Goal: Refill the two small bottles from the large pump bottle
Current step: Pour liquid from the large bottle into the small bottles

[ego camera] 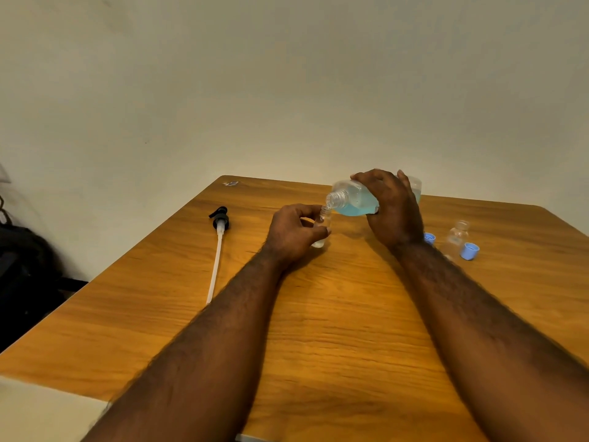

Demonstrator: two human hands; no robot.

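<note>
Two hands share this pour: my right hand (393, 212) wraps the large pump bottle (353, 199), tipped so its open neck meets the small bottle (322, 222), which my left hand (294, 232) pinches upright to steady it. Right of that wrist wait the second small bottle (457, 239) and a blue cap (469, 251); the pump (220, 220) lies left of my left hand
</note>
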